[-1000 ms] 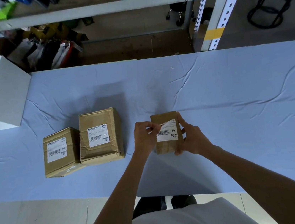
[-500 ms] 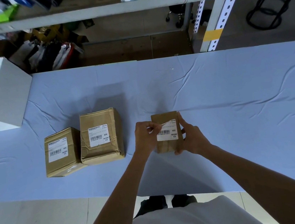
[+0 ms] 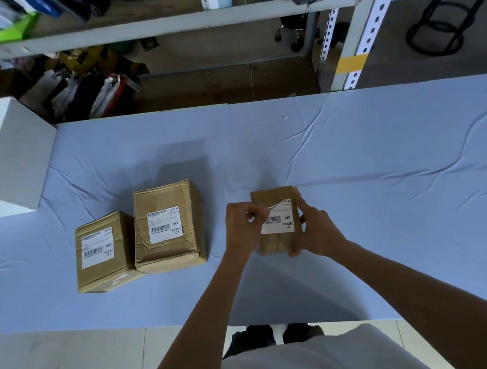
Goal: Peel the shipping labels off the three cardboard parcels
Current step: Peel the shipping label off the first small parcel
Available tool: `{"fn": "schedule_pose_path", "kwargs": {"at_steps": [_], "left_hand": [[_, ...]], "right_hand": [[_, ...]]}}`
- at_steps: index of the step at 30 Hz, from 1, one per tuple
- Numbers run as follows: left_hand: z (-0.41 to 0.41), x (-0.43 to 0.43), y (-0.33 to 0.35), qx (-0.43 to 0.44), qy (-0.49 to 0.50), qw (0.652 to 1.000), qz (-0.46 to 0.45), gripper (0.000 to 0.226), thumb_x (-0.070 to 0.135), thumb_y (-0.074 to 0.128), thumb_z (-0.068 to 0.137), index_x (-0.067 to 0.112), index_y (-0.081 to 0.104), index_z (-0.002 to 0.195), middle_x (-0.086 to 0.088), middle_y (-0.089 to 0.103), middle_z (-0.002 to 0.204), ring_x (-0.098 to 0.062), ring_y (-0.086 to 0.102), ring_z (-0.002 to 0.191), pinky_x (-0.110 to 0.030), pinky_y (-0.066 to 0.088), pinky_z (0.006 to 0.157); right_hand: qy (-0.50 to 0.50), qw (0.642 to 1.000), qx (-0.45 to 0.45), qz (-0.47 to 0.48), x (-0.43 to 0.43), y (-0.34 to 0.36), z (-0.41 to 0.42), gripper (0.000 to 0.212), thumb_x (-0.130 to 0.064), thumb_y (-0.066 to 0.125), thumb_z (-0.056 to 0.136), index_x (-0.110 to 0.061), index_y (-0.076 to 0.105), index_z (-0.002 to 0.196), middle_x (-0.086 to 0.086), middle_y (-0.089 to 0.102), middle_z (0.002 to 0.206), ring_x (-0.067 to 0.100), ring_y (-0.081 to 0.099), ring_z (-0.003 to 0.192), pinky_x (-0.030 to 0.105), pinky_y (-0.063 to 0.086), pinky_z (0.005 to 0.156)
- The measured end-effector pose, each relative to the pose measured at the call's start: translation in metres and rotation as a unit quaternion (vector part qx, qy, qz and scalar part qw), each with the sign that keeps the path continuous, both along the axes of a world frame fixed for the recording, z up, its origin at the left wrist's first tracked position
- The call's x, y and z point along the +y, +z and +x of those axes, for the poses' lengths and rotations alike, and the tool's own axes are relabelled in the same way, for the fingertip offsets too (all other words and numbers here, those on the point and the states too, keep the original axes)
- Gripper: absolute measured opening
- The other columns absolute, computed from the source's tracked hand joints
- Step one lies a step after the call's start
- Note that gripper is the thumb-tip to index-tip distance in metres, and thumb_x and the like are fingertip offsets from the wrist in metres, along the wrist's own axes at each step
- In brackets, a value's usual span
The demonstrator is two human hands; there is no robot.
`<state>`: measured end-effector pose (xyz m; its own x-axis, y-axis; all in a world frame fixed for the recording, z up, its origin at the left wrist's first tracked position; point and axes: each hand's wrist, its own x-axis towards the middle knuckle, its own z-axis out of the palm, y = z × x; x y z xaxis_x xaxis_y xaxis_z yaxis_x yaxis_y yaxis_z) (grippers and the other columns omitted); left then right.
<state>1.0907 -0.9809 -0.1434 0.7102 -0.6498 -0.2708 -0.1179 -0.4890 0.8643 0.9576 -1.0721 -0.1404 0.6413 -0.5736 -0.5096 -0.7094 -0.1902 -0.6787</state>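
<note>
At the far left edge you have a white box (image 3: 3, 158) standing on the surface (image 3: 387, 166), which is covered with a wrinkled light blue cloth. To the right of it, nearer to you, lies the left parcel (image 3: 105, 252), brown cardboard, with its shipping label (image 3: 96, 248) flat on the top face. Just beside it, touching its right far corner, sits the middle parcel (image 3: 167, 224), a bit bigger and more wrinkled, and its label (image 3: 165, 224) is also fully stuck down.

Further right, well apart from these two, is the small parcel (image 3: 277, 241), and both your hands are on it. Your left hand (image 3: 243, 230) is closed in a pinch on the far left corner of the small parcel's label (image 3: 277, 221), and this corner is lifted and curled away from the cardboard. The rest of the label lies on the parcel. Your right hand (image 3: 315, 230) is wrapped around the right side of the small parcel, with the thumb at the far edge and the fingers at the near edge.

Behind the surface you see a metal shelf (image 3: 155, 26) with mixed items.
</note>
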Motion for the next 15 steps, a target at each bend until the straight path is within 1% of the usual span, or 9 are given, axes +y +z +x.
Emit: {"fn": "schedule_pose_path", "kwargs": {"at_steps": [2, 5, 7, 9, 12, 15], "left_hand": [[0.0004, 0.0002, -0.0002, 0.001, -0.003, 1.000, 0.001, 0.014, 0.014, 0.071, 0.082, 0.003, 0.065, 0.076, -0.007, 0.066, 0.087, -0.021, 0.065, 0.083, -0.022, 0.054, 0.071], [0.0004, -0.0004, -0.0001, -0.002, -0.001, 1.000, 0.003, 0.014, 0.014, 0.071, 0.082, 0.002, 0.067, 0.077, -0.010, 0.068, 0.090, -0.018, 0.063, 0.081, -0.014, 0.051, 0.067], [-0.0002, -0.0007, -0.0002, -0.006, -0.002, 1.000, 0.004, 0.015, 0.014, 0.071, 0.082, 0.001, 0.068, 0.078, -0.012, 0.069, 0.090, -0.018, 0.063, 0.081, -0.013, 0.050, 0.067], [-0.0002, -0.0005, -0.0001, -0.001, -0.002, 1.000, 0.001, 0.015, 0.013, 0.070, 0.082, -0.001, 0.068, 0.078, -0.013, 0.069, 0.090, -0.020, 0.064, 0.082, -0.018, 0.052, 0.071], [0.0004, 0.0003, 0.0006, 0.008, -0.002, 1.000, -0.001, 0.016, 0.013, 0.070, 0.083, -0.002, 0.068, 0.079, -0.014, 0.069, 0.090, -0.024, 0.065, 0.086, -0.030, 0.055, 0.079], [0.0001, 0.0012, 0.0004, 0.004, -0.005, 1.000, -0.005, 0.016, 0.014, 0.069, 0.083, -0.002, 0.068, 0.080, -0.013, 0.069, 0.091, -0.026, 0.065, 0.088, -0.034, 0.056, 0.082]], "right_hand": [[-0.001, 1.000, 0.000, 0.002, -0.0001, 0.0004, 0.0001, 0.134, 0.001, 0.086, 0.053, -0.030, 0.001, 0.152, 0.010, 0.065, 0.111, 0.029, 0.063, 0.099, 0.041, 0.058, 0.079], [0.000, 1.000, -0.006, -0.003, 0.0004, 0.0005, -0.0001, 0.136, 0.000, 0.086, 0.053, -0.031, -0.003, 0.151, 0.009, 0.065, 0.114, 0.028, 0.063, 0.101, 0.039, 0.057, 0.080], [0.001, 1.000, -0.007, -0.006, 0.0004, 0.0006, -0.0004, 0.137, -0.001, 0.086, 0.053, -0.031, -0.004, 0.151, 0.008, 0.065, 0.115, 0.027, 0.063, 0.102, 0.037, 0.057, 0.079], [0.001, 1.000, -0.005, -0.007, 0.0002, 0.0008, -0.0002, 0.136, -0.002, 0.087, 0.053, -0.031, -0.004, 0.151, 0.008, 0.064, 0.116, 0.027, 0.062, 0.103, 0.037, 0.057, 0.079], [0.004, 1.000, -0.004, -0.008, 0.0003, 0.0014, 0.0000, 0.136, -0.001, 0.087, 0.053, -0.030, -0.003, 0.151, 0.008, 0.064, 0.117, 0.027, 0.062, 0.104, 0.035, 0.056, 0.078], [0.006, 1.000, -0.002, -0.009, 0.0001, 0.0024, 0.0005, 0.135, -0.001, 0.087, 0.054, -0.029, -0.002, 0.152, 0.009, 0.065, 0.116, 0.028, 0.063, 0.103, 0.036, 0.057, 0.078]]}}
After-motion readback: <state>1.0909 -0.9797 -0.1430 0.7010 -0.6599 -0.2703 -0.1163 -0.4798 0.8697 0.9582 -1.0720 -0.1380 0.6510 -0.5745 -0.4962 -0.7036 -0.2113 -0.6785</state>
